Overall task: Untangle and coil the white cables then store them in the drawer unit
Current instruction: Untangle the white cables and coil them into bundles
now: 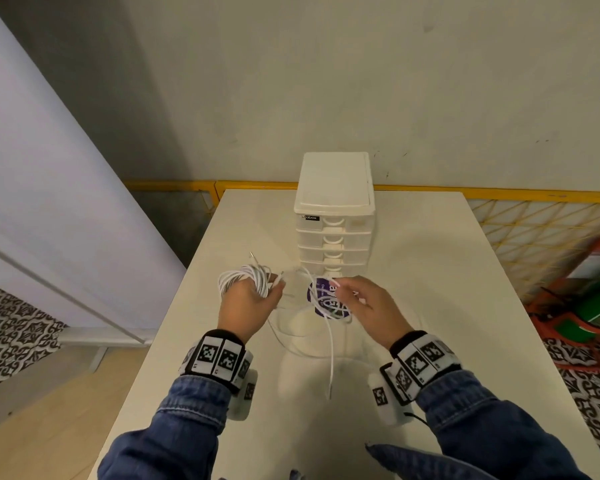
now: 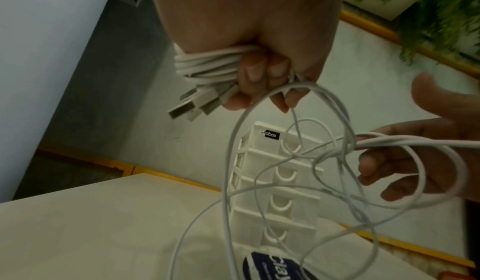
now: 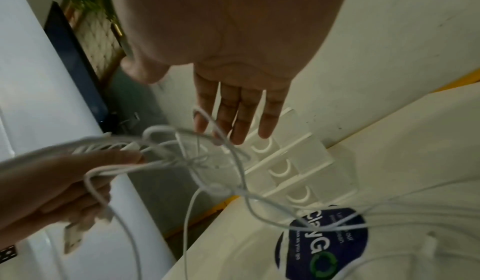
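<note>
Left hand [image 1: 244,308] clamped on coiled white cables [image 1: 245,278] above tabletop [image 1: 430,271], right hand [image 1: 368,306] fingers straight, threading snarled loose strands [image 2: 324,155] before closed drawer unit [image 1: 335,216]; best to ease knot slack, feeding loops gently, never yanking.

Your white cables [image 1: 250,278] sit partly bunched in a tight coil, USB plugs [image 2: 191,104] poking out; the rest trails in loose tangled loops [image 1: 329,306] over the table; behind them the white drawer unit [image 1: 334,216] stands upright, drawers closed.
</note>
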